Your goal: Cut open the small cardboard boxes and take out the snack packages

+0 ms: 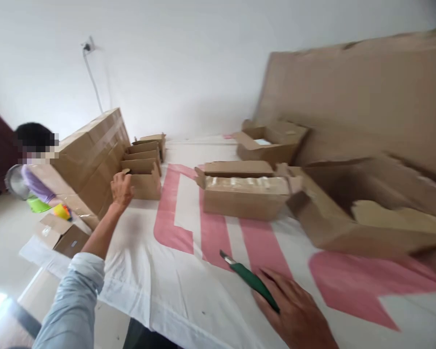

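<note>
At the left of the table, my left hand [122, 189] reaches out with its fingers curled over the left edge of a small open cardboard box [144, 187]. This is the nearest of several small boxes in a row; its contents are hidden. Low on the right, my right hand [294, 308] rests near the tabletop, with a green-handled utility knife [252, 281] between thumb and forefinger. The blade is out and points away to the left. Beyond the knife stands an open narrow box [243, 201] filled with pale wrapped items.
A tall taped carton [90, 155] stands at the left edge, with a person [39, 182] behind it. Larger open cartons [378, 237] and a smaller one [267, 150] stand right, before a big cardboard sheet [356, 97]. A white cloth with red print [178, 286] covers the table.
</note>
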Available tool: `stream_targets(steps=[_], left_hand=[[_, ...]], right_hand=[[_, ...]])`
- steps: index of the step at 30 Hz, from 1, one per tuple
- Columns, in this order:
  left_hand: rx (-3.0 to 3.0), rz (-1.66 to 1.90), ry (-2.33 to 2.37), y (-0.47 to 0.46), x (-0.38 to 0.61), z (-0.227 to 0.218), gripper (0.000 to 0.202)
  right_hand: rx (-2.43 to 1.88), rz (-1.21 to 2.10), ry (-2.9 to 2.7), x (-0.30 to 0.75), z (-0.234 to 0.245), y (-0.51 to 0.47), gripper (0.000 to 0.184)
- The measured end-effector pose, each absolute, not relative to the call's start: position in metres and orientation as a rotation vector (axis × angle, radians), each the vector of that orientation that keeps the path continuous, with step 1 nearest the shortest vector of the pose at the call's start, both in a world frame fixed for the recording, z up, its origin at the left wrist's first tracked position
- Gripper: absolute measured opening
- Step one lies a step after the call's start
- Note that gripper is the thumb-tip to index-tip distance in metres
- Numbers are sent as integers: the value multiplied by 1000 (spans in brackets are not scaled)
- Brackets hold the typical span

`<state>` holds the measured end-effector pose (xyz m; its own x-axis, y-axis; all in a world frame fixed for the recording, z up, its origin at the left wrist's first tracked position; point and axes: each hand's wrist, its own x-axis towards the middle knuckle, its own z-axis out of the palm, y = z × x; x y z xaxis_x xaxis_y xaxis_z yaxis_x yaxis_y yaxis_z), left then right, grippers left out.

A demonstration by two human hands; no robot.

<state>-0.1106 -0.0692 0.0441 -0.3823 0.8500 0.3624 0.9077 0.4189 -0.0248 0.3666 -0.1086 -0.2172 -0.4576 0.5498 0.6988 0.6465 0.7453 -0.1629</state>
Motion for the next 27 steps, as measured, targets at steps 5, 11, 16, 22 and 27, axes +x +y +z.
stream_targets(steps=[5, 11, 16, 22, 27], left_hand=[[-1488, -301, -2529, -82, -88, -1, 21], [-1432, -425, -2806, -53, -93, -30, 30], [-1337, -560, -2880, -4, -120, -37, 50], [-1283, -658, -2883, 18, -140, -47, 64], [-1302, -658, -2879, 30, -154, -47, 68]], right_hand=[[-853, -153, -2176, 373, -228, -103, 37], [-945, -180, -2218, 367, -216, -105, 35], [-1089, -59, -2208, 359, -209, -101, 40], [-1120, -10, -2214, 357, -203, -102, 44], [-1130, -6, -2218, 358, -203, -101, 42]])
